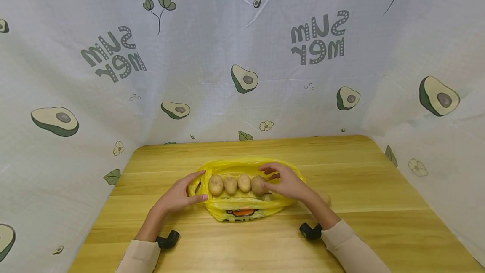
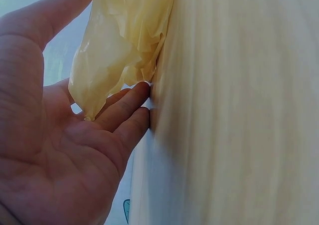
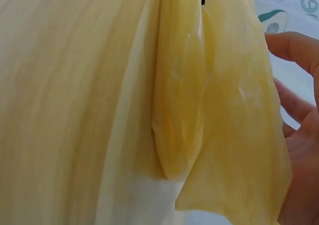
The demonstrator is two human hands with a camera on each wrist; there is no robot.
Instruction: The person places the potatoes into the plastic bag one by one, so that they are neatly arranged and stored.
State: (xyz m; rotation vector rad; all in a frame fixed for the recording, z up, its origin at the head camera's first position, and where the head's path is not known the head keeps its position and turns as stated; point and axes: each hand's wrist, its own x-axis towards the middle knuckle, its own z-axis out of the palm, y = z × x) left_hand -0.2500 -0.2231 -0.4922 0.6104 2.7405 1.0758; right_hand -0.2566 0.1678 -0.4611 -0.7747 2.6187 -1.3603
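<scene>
A yellow plastic bag (image 1: 246, 203) lies on its side with its mouth spread, and several potatoes (image 1: 230, 185) sit in a row inside it. My left hand (image 1: 179, 192) is at the bag's left end, thumb and fingers spread around its gathered handle; in the left wrist view the yellow plastic (image 2: 119, 40) hangs loosely between them. Over the bag's right end, my right hand (image 1: 288, 182) reaches in, its thumb against the rightmost potato (image 1: 259, 185) and its fingers loosely curved behind. The right wrist view shows mostly the bag's side (image 3: 239, 100), which hides that potato.
Another potato (image 1: 325, 198) lies on the wooden table (image 1: 242, 243) right of the bag, partly behind my right forearm. Black wrist mounts (image 1: 168, 239) sit on both wrists. A white curtain (image 1: 204, 96) with avocado prints stands along the table's back and sides.
</scene>
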